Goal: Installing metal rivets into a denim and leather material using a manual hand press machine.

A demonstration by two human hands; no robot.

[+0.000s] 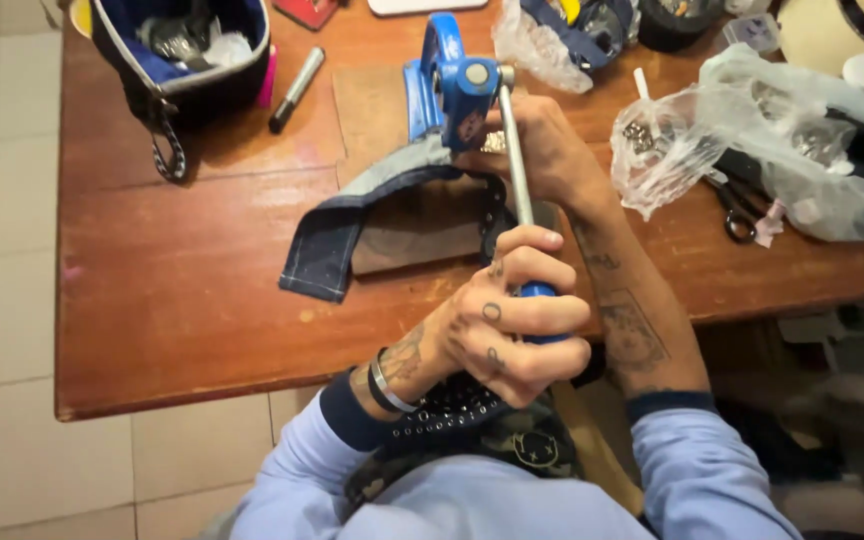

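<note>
Left hand (507,325) fisted tight around blue press (457,85) lever grip, right hand (542,150) closed pinching denim strap (352,215) beneath press head, plastic bag (672,150) just right of right hand

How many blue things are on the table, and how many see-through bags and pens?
Blue press tools: 1
Blue fabric pieces: 1
Blue-lined bags: 1
See-through plastic bags: 3, at and
Marker pens: 1
Total: 7
</note>
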